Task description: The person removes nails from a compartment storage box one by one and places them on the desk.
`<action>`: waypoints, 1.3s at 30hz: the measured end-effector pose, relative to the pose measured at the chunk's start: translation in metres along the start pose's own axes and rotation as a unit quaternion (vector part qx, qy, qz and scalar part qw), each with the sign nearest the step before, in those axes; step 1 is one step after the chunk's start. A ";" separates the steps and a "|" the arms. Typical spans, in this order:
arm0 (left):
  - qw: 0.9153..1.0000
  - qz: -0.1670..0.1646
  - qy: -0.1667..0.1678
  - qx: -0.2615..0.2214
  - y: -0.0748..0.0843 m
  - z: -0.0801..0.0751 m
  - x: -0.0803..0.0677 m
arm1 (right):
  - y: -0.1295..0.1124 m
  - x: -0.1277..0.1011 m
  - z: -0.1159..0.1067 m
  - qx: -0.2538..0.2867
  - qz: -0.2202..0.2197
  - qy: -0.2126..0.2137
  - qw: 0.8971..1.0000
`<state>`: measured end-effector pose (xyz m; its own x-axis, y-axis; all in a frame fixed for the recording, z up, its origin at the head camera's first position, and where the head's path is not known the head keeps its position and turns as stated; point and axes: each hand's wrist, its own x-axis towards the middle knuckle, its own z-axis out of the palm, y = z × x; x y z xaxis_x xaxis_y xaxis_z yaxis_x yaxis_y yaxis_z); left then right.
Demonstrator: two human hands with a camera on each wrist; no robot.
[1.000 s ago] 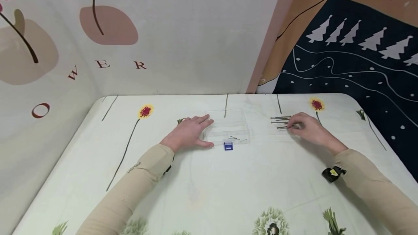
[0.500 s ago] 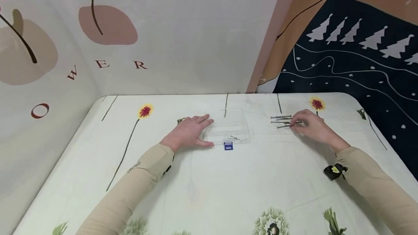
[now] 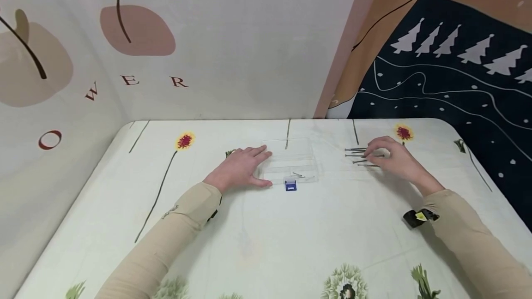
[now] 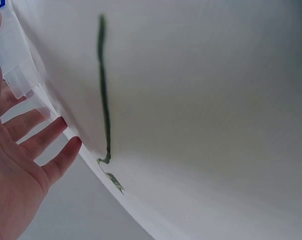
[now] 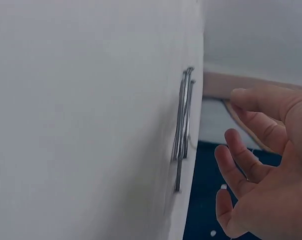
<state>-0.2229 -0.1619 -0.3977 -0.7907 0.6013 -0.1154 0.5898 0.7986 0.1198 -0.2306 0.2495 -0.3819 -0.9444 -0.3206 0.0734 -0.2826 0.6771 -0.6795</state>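
Note:
My left hand (image 3: 240, 168) rests at the left side of a clear plastic box (image 3: 287, 167), fingers spread, the thumb near its front corner. The left wrist view shows the fingers (image 4: 43, 137) extended under the edge of the box (image 4: 16, 60). Inside the box's front compartment lie a few small nails (image 3: 297, 176). My right hand (image 3: 392, 157) hovers over several long nails (image 3: 354, 155) lying roughly parallel on the cloth. In the right wrist view its fingers are loosely bent, with nothing seen between them, apart from the nails (image 5: 183, 117).
A blue latch (image 3: 291, 185) sticks out from the front of the box. A white flowered cloth (image 3: 291, 234) covers the table, whose back edge meets a hanging printed curtain (image 3: 249, 59). On the right hangs a dark cloth with white trees (image 3: 449, 73).
My right hand has lifted slightly off the nails and shifted a little left. One long nail now shows at the front of the group. The left hand and box have stayed still.

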 end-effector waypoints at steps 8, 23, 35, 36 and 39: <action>1.000 0.000 -0.003 -0.003 0.001 0.001 0.001 | -0.014 0.003 0.019 0.031 -0.027 -0.005 0.999; 1.000 -0.001 -0.005 -0.001 0.000 0.000 -0.001 | -0.040 0.016 0.057 0.052 -0.050 -0.039 0.997; 1.000 0.005 -0.006 -0.009 -0.001 -0.002 0.000 | -0.066 0.024 0.082 0.051 -0.097 -0.054 0.992; 1.000 0.005 -0.005 -0.012 -0.001 -0.002 0.000 | -0.068 0.025 0.084 0.044 -0.100 -0.057 0.992; 1.000 0.004 -0.003 -0.022 -0.002 -0.002 -0.001 | -0.073 0.028 0.088 0.028 -0.098 -0.069 0.992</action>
<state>-0.2235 -0.1639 -0.3957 -0.7851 0.6075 -0.1207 0.5879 0.7922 0.1637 -0.2212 0.1329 -0.3946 -0.8393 -0.5327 0.1090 -0.4442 0.5562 -0.7024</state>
